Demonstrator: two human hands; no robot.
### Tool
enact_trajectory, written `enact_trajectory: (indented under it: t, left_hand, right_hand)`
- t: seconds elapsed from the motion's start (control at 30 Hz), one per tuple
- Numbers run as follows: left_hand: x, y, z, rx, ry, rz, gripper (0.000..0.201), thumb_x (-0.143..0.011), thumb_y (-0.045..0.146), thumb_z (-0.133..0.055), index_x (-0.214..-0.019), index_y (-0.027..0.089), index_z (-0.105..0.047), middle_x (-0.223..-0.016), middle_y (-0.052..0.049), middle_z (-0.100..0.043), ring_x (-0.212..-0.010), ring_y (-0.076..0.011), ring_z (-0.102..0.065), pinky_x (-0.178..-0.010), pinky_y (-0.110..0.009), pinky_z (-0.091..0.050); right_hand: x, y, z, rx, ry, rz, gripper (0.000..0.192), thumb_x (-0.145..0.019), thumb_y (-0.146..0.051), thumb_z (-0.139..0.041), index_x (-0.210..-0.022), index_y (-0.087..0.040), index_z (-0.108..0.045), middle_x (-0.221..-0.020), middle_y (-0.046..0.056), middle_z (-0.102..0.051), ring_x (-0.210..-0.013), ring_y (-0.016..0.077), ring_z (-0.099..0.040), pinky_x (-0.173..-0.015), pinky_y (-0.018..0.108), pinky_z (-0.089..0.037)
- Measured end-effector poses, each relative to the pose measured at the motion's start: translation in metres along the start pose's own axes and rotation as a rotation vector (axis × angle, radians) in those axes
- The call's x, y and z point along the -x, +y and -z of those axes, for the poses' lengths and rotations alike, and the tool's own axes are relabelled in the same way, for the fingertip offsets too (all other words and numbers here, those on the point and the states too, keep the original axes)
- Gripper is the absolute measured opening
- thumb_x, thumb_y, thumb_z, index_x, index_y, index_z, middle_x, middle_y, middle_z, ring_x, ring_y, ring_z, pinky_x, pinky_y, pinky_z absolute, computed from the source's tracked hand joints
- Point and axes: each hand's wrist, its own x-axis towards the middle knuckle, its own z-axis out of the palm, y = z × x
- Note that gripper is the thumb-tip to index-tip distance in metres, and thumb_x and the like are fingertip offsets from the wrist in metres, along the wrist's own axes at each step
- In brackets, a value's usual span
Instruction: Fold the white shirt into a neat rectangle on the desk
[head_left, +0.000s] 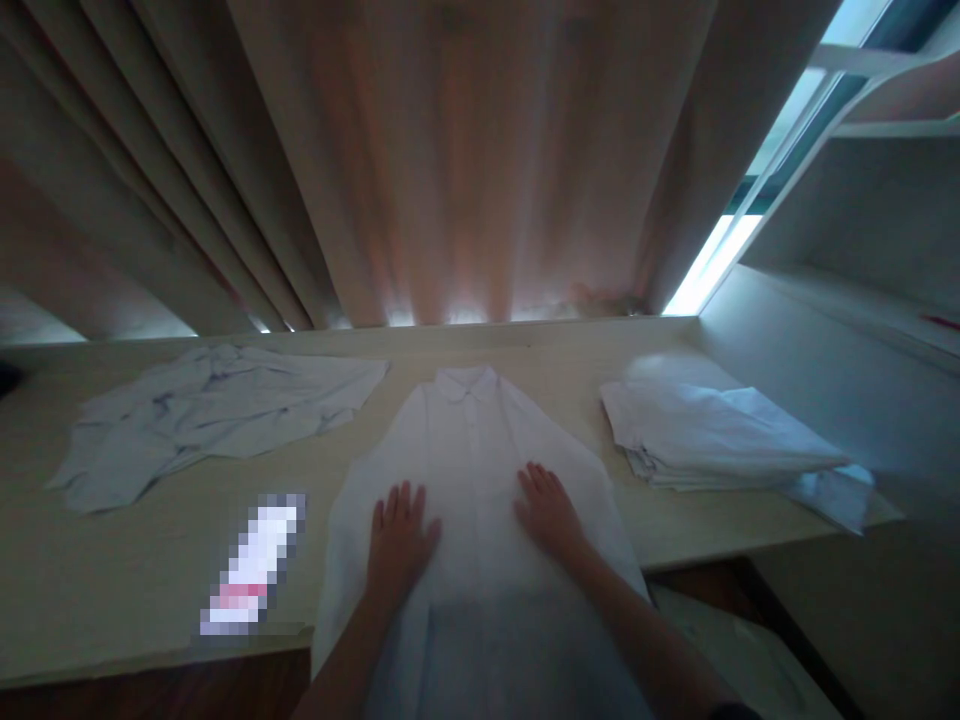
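A white collared shirt (472, 470) lies spread out with its front up, its collar toward the back of the table and its lower part reaching toward me past the front edge. My left hand (401, 540) rests flat on the left side of the shirt's chest, fingers stretched out. On the right side of the chest my right hand (550, 508) lies flat too, fingers extended and pointing up and to the left. Neither hand grips the cloth. The shirt's lower end runs out of view between my forearms.
To the left a crumpled white garment (217, 410) lies on the pale table (112, 580), with a blurred-out bright rectangular object (259, 560) nearer me. Folded white garments (720, 430) are stacked at right, beside a white cabinet side (810, 370). Curtains (480, 170) hang behind.
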Motion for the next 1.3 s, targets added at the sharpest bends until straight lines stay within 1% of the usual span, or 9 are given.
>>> enact_trajectory:
  t: [0.13, 0.27, 0.43, 0.6, 0.77, 0.97, 1.1, 1.3]
  left_hand:
    - [-0.001, -0.001, -0.002, -0.013, 0.03, -0.002, 0.058, -0.087, 0.049, -0.028, -0.135, 0.018, -0.041, -0.144, -0.017, -0.038, -0.134, -0.033, -0.031, -0.109, -0.053, -0.02]
    - [-0.001, -0.002, -0.006, -0.016, 0.058, 0.007, 0.05, -0.09, 0.039, -0.025, -0.135, 0.022, -0.042, -0.143, -0.014, -0.039, -0.134, -0.03, -0.033, -0.108, -0.051, -0.023]
    - [-0.001, 0.001, 0.001, -0.024, 0.057, -0.008, 0.052, -0.089, 0.038, -0.028, -0.136, 0.02, -0.038, -0.144, -0.015, -0.038, -0.133, -0.0307, -0.033, -0.109, -0.052, -0.022]
    - [-0.001, 0.002, 0.006, -0.019, 0.045, -0.001, 0.052, -0.089, 0.038, -0.029, -0.136, 0.018, -0.039, -0.144, -0.016, -0.038, -0.133, -0.0314, -0.033, -0.108, -0.054, -0.021]
    - [-0.001, 0.002, 0.008, 0.01, 0.05, -0.004, 0.052, -0.089, 0.038, -0.029, -0.136, 0.019, -0.039, -0.143, -0.015, -0.039, -0.134, -0.03, -0.032, -0.109, -0.053, -0.021]
    - [-0.001, 0.002, 0.008, 0.019, 0.036, 0.003, 0.051, -0.089, 0.038, -0.03, -0.135, 0.019, -0.04, -0.143, -0.016, -0.039, -0.133, -0.031, -0.034, -0.108, -0.052, -0.023]
    - [-0.002, 0.002, 0.008, 0.001, 0.04, 0.01, 0.051, -0.089, 0.037, -0.03, -0.135, 0.018, -0.041, -0.143, -0.016, -0.04, -0.133, -0.0308, -0.034, -0.108, -0.052, -0.022]
    - [-0.001, 0.005, 0.012, 0.005, 0.013, 0.007, 0.052, -0.088, 0.036, -0.03, -0.135, 0.017, -0.04, -0.143, -0.017, -0.039, -0.133, -0.0316, -0.033, -0.108, -0.053, -0.021]
  right_hand:
    - [0.0, -0.001, 0.0, -0.001, -0.006, -0.002, 0.054, -0.087, -0.038, -0.04, -0.136, -0.015, -0.04, -0.145, 0.014, -0.036, -0.135, 0.0258, -0.027, -0.111, 0.043, -0.02]
    - [0.0, -0.002, 0.002, 0.023, -0.009, 0.001, 0.055, -0.088, -0.038, -0.039, -0.138, -0.017, -0.036, -0.145, 0.014, -0.035, -0.135, 0.0271, -0.028, -0.11, 0.044, -0.021]
    - [0.0, -0.003, 0.003, 0.032, 0.004, 0.02, 0.051, -0.089, -0.04, -0.037, -0.136, -0.021, -0.041, -0.146, 0.013, -0.035, -0.135, 0.0275, -0.028, -0.11, 0.045, -0.021]
    - [0.0, -0.002, -0.001, 0.044, 0.01, 0.01, 0.057, -0.088, -0.04, -0.039, -0.14, -0.017, -0.033, -0.145, 0.014, -0.035, -0.134, 0.0271, -0.029, -0.109, 0.045, -0.023]
    - [0.0, -0.003, 0.001, 0.037, 0.02, 0.008, 0.052, -0.087, -0.04, -0.04, -0.136, -0.021, -0.04, -0.146, 0.011, -0.036, -0.135, 0.027, -0.029, -0.109, 0.046, -0.023]
    - [0.001, -0.004, 0.003, 0.031, 0.033, 0.005, 0.057, -0.087, -0.038, -0.04, -0.139, -0.016, -0.034, -0.144, 0.014, -0.037, -0.134, 0.026, -0.03, -0.11, 0.043, -0.021]
    - [0.0, -0.003, 0.002, 0.028, 0.026, -0.002, 0.054, -0.088, -0.037, -0.038, -0.138, -0.015, -0.036, -0.143, 0.014, -0.039, -0.134, 0.0255, -0.031, -0.11, 0.044, -0.021]
    - [0.001, -0.004, 0.003, 0.013, 0.031, -0.002, 0.045, -0.089, -0.036, -0.037, -0.13, -0.019, -0.046, -0.143, 0.012, -0.039, -0.134, 0.0251, -0.03, -0.109, 0.044, -0.023]
